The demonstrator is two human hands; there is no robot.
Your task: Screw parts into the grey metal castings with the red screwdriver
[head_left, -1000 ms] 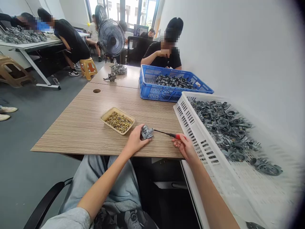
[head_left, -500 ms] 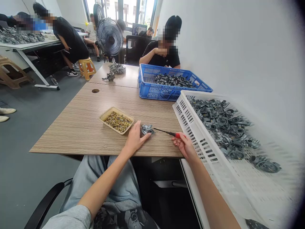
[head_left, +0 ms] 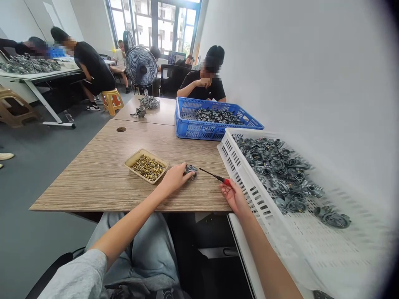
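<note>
My left hand (head_left: 175,178) is closed around a small grey metal carburetor body (head_left: 191,168), holding it on the table; the fingers cover part of it. In my right hand (head_left: 233,195) is a screwdriver (head_left: 223,180) with a red and black handle. Its dark shaft points left, the tip a little apart from the carburetor body. Left of my left hand stands a beige tray (head_left: 127,163) filled with small brass-coloured pieces (head_left: 148,167).
A white crate (head_left: 249,187) of similar metal castings stands at the right. Behind it is a blue crate (head_left: 193,132) with dark parts, a person (head_left: 202,81) seated beyond. More castings (head_left: 149,102) lie at the table's far end, near a fan (head_left: 141,66).
The carburetor body has turned in my left hand, so its round opening faces up more. My right hand still holds the screwdriver near it. The camera view has tilted up slightly.
</note>
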